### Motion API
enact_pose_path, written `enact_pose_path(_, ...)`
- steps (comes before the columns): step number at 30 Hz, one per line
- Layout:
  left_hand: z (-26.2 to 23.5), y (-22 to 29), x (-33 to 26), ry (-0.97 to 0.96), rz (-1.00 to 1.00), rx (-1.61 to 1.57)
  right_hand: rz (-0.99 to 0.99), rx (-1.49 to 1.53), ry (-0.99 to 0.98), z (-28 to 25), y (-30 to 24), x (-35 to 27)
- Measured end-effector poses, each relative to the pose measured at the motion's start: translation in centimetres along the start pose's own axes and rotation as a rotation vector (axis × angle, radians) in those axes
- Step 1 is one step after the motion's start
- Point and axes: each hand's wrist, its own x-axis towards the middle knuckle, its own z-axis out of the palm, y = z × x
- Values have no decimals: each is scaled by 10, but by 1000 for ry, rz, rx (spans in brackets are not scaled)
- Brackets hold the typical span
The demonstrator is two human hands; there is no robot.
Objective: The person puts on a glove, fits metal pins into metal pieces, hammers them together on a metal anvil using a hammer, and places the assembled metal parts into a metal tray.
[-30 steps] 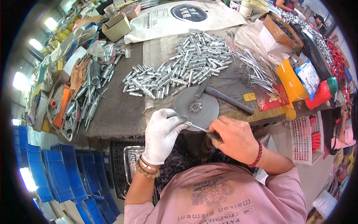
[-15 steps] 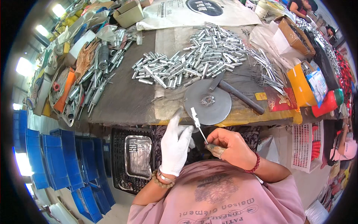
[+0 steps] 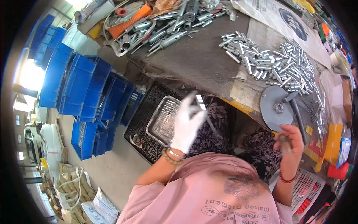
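Note:
My left hand (image 3: pixel 187 125), in a white glove, grips a metal rod with a short silver tube (image 3: pixel 201 102) at its upper end. The rod slants down past the glove and is blurred. Beside this hand lies a shallow metal tray (image 3: pixel 161 131) with several thin rods in one part, inside a black plastic crate (image 3: pixel 135 126). My bare right hand (image 3: pixel 292 140) is off to the right, near a round grey metal disc (image 3: pixel 269 112). Its fingers are loosely bent and apart, with no rod between them; a brownish wrapping seems to cover the thumb.
Silver tubes (image 3: pixel 276 61) are heaped on the workbench (image 3: pixel 209 56), with thin rods (image 3: pixel 320 106) beside them. A hammer (image 3: pixel 298 118) rests against the disc. Metal tools (image 3: pixel 167 39) lie at the bench's left. Blue bins (image 3: pixel 80 84) stand left; a white basket (image 3: pixel 305 188) is lower right.
The view has swung left. My left hand has carried the rod and tube from in front of the disc toward the tray. My right hand has let go of the rod and is apart from it.

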Motion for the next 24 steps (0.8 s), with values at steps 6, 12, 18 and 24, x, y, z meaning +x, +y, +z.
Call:
enact_pose_path(6, -131, -182, 31, 489, -324, 193, -49, 62, 2, -7, 7, 12)
enact_pose_path(12, -154, -291, 59, 610, -360, 254, -38, 31, 29, -8, 9, 11)
enact_pose_path(18, -161, -317, 81, 668, -200, 461, -39, 14, 32, -5, 8, 12)
enact_pose_path(24, -156, -306, 89, 664, -316, -31, -56, 10, 57, -8, 10, 10)
